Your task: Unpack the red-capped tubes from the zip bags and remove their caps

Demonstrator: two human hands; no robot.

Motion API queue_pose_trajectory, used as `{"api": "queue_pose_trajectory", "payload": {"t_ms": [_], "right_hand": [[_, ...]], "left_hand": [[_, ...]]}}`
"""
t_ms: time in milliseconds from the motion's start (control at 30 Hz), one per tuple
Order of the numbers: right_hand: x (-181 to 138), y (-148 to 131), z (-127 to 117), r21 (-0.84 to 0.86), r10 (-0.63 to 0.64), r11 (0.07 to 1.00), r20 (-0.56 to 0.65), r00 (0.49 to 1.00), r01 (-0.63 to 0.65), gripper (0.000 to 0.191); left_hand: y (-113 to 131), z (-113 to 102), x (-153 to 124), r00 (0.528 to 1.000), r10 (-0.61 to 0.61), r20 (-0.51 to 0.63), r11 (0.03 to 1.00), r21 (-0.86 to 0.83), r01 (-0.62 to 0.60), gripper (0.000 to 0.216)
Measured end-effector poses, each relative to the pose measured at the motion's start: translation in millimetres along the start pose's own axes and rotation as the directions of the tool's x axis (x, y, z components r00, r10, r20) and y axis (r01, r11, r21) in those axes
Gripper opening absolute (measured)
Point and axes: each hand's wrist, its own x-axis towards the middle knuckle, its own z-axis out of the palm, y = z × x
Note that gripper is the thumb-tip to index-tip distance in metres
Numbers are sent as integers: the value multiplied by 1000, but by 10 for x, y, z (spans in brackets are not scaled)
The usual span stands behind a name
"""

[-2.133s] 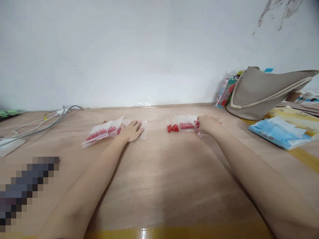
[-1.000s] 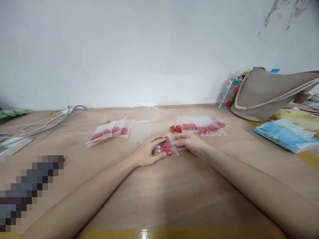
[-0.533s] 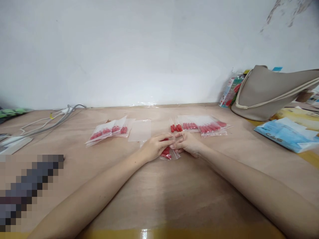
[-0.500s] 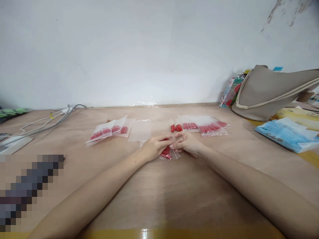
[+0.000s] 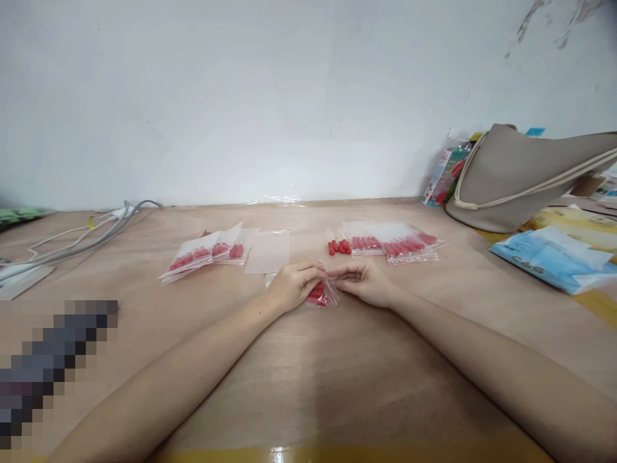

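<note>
My left hand pinches a small clear zip bag at the middle of the table. Red pieces show inside the bag, partly hidden by my fingers. On the bag's other side, my right hand has thumb and forefinger brought together at the bag's edge. Just beyond my hands lie several loose thin sticks with thick red tips. A flat clear bag with nothing visible inside lies beyond my left hand.
Filled bags of red-tipped sticks are stacked at left, and more filled bags lie at right. A grey bag, a bottle and a blue tissue pack stand at right. Cables run along the left.
My right hand has drawn slightly right, away from my left fingers, uncovering more of the bag's edge. My left hand still grips the bag, and the view has shifted slightly.
</note>
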Motion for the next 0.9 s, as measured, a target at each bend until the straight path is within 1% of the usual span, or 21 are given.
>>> {"api": "queue_pose_trajectory", "payload": {"t_ms": [33, 67, 133, 200, 267, 300, 367, 433, 500, 633, 700, 767, 800, 867, 900], "right_hand": [[-6, 15, 1, -130, -106, 986, 6, 994, 106, 20], [-10, 29, 0, -264, -209, 942, 18, 978, 206, 20], [-16, 44, -6, -503, -381, 785, 68, 922, 362, 21], [-15, 37, -9, -672, -497, 583, 149, 855, 456, 24], [-6, 5, -4, -768, -542, 393, 251, 802, 506, 27], [1, -15, 2, -794, -547, 318, 293, 784, 518, 28], [16, -56, 11, -819, -538, 214, 356, 764, 533, 31], [27, -83, 4, -822, -525, 163, 397, 753, 546, 33], [29, -95, -26, -817, -516, 151, 416, 749, 557, 33], [9, -115, -112, -810, -484, 165, 430, 762, 562, 23], [-10, -145, -141, -794, -442, 197, 452, 775, 575, 19], [-31, -185, -155, -770, -390, 270, 462, 796, 579, 14], [-40, -204, -156, -762, -361, 321, 451, 817, 562, 13], [-48, -222, -144, -756, -296, 452, 375, 879, 474, 16], [-46, -216, -130, -748, -266, 529, 301, 916, 400, 19]], "left_hand": [[-3, -1, -4, 1000, -8, 6, 1000, 1, 8, 15], [-5, -2, -5, 1000, -13, 16, 1000, 4, 13, 15], [0, -6, 2, 999, -15, 37, 1000, 17, 14, 16], [12, -13, 19, 999, -3, 52, 999, 37, 1, 17], [25, -24, 41, 996, 16, 87, 998, 64, -22, 19], [30, -30, 51, 993, 23, 117, 996, 78, -32, 20], [33, -44, 63, 980, 31, 194, 994, 100, -52, 22], [27, -59, 61, 967, 28, 251, 992, 114, -59, 23], [15, -73, 48, 970, -7, 245, 992, 122, -24, 21], [2, -94, 19, 985, -124, 123, 991, 70, 116, 19], [9, -100, 9, 986, -146, 81, 989, 26, 145, 19], [19, -102, 0, 988, -146, 47, 989, -2, 147, 18], [23, -102, -5, 990, -138, 31, 990, -11, 139, 18], [25, -96, -13, 994, -109, -5, 994, -25, 108, 18], [23, -91, -13, 995, -95, -18, 995, -30, 94, 18]]}}
